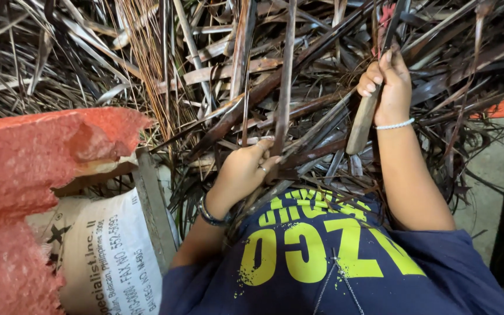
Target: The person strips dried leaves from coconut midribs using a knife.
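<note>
Dry brown palm leaves [217,70] fill the whole background in a tangled heap, strips crossing at every angle. From my remote view through the head camera, I look down over a dark blue shirt [322,262] with yellow lettering. I see the left hand [243,172] low and near the chest, forearm rising from the lower left, a dark bangle at the wrist. Its fingers are curled shut around a narrow dark leaf strip [283,87], which runs almost straight up from the fist into the heap. The right hand [387,87] is raised higher and further out, forearm reaching up from the lower right, a white bead bracelet at the wrist. Its fingers are wrapped tight around a brown stick-like handle [361,125], which slants down and left out of the fist; I cannot tell what its upper end is. At left sit a red foam-like block [36,157] and a white printed sack [109,256], with a grey wooden post [153,210] beside them.
</note>
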